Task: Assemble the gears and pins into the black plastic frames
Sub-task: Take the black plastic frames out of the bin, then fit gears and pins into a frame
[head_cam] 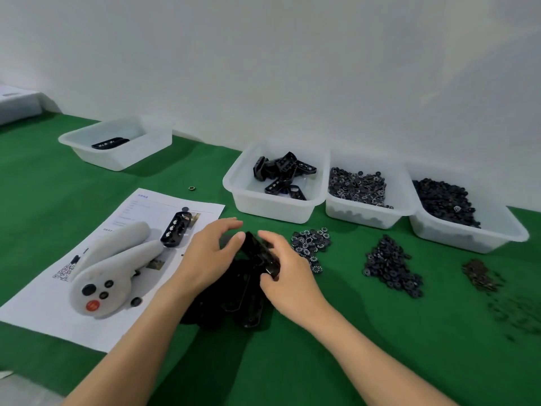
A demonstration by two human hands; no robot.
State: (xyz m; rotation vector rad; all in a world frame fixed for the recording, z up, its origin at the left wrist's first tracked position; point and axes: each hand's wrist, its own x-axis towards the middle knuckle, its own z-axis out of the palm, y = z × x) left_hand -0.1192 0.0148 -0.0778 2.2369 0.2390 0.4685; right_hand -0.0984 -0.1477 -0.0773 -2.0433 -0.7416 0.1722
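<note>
- Hands meet at the near centre of the green table cover (pixel 351 356), both on one black frame (pixel 260 254).
- The left hand (pixel 209 254) grips the frame's far end, with its fingers curled over the top and its thumb tip against the edge.
- The right hand (pixel 289 278) pinches the near end. Its fingers reach across the upper face and its thumb is tucked under.
- The black frame is tilted and raised just above a frame pile (pixel 234 300), which lies on the cover beneath both wrists.
- An instruction sheet (pixel 41 313) lies to the left. It carries a grey controller (pixel 114 269) and an assembled frame (pixel 176 228).
- A small ring (pixel 191 188) lies on the cover beyond the sheet.
- The far-left bin (pixel 123 162) contains one dark frame-like part.
- Three bins stand along the far wall:
  - The frame bin (pixel 272 213) holds loose black frames.
  - The patterned-gear bin (pixel 363 216) is just beside it on the right.
  - The dark-gear bin (pixel 459 240) is furthest right.
- Loose stock lies on the cover near the bins:
  - The patterned gears (pixel 311 244) are just right of the right hand.
  - The dark gears (pixel 392 266) are further right.
  - The brown pins (pixel 480 275) are at the right edge.
  - More small dark pieces (pixel 518 316) lie nearer than the pins. They are too blurred to identify.
</note>
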